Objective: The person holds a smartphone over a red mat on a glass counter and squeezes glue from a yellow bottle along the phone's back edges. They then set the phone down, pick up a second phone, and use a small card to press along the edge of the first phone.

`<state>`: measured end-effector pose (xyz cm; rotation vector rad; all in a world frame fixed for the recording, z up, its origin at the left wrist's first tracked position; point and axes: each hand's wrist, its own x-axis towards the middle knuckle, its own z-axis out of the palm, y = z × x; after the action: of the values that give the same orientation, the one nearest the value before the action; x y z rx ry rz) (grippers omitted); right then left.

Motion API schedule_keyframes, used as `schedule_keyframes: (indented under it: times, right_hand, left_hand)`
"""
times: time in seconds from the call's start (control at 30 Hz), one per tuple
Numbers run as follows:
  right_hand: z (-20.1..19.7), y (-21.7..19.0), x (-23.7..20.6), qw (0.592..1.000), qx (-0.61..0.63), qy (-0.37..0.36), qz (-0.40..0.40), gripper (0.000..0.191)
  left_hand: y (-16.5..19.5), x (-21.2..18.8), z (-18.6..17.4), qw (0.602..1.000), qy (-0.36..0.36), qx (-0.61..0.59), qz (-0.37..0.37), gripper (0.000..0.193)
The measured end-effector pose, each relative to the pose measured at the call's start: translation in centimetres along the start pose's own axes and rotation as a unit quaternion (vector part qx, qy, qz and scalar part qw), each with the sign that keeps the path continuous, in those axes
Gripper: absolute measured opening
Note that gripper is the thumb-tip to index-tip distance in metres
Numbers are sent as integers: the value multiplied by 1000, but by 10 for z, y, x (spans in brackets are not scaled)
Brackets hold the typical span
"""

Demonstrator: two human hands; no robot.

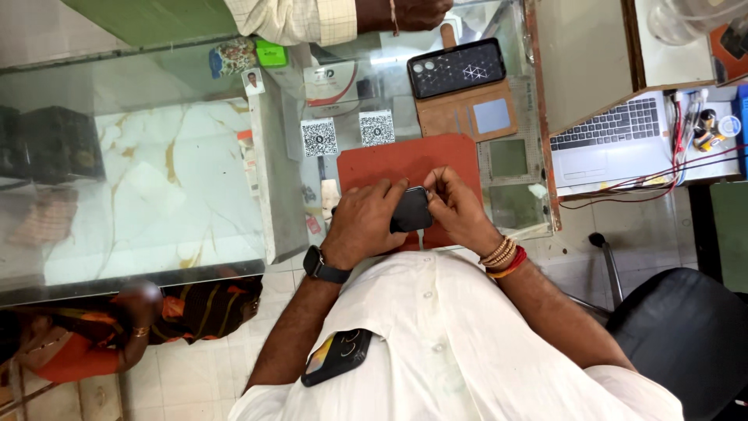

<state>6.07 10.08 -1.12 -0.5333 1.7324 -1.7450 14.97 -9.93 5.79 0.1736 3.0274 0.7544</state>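
Gripping a small black device [411, 209] at the counter's [187, 164] near edge, both hands' fingers close round it (left hand [362, 222], right hand [460, 210]); a phone [336, 357] fills the shirt pocket.

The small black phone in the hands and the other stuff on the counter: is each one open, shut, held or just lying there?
Small black phone: held by left hand and right hand, above the red mat.
Brown flip phone case: open, lying flat.
Silver laptop: lid open.
Phone in white shirt pocket: tucked in, sticking out.
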Motion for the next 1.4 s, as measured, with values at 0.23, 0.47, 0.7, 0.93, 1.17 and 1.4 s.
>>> schedule_keyframes:
  times: [0.23, 0.47, 0.7, 0.93, 1.17, 1.4]
  right_hand:
    - [-10, -3, 8, 997, 29, 42, 60, 18]
    - [-13, -14, 16, 994, 20, 90, 51, 9]
    - [-13, -15, 19, 994, 8, 85, 73, 10]
    - [-16, -4, 23, 992, -27, 58, 107, 10]
    - [-19, 0, 22, 992, 1, 47, 114, 10]
    - [-22, -12, 21, 994, -5, 49, 93, 10]
  left_hand:
    - [-4, 4, 1, 1000, -7, 13, -13, 87]
    - [-11, 11, 2, 1000, 7, 15, -3, 84]
    - [-14, 12, 8, 1000, 3, 12, -7, 83]
    - [-15, 13, 10, 1000, 0, 4, -5, 82]
    - [-14, 13, 9, 1000, -14, 1, -7, 83]
    - [-15, 15, 13, 1000, -5, -8, 0, 84]
